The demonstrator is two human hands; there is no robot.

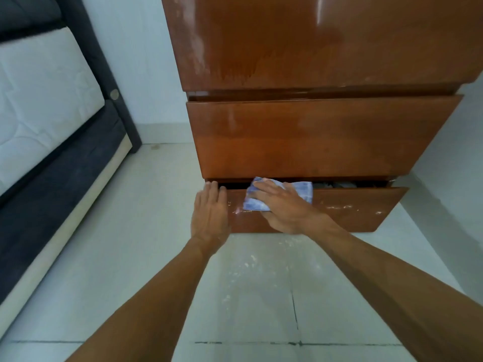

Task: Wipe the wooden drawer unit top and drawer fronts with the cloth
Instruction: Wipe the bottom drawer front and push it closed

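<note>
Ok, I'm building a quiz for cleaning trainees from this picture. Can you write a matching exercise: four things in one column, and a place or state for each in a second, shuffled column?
Things
1. cloth
2. left hand
3. bottom drawer
4. mattress

Places or states
A. pulled slightly open
B. at the far left of the view
C. pressed under the right hand
D. fingers straight, at the left end of the lowest front

Pairs: 1-C, 2-D, 3-A, 4-B
</note>
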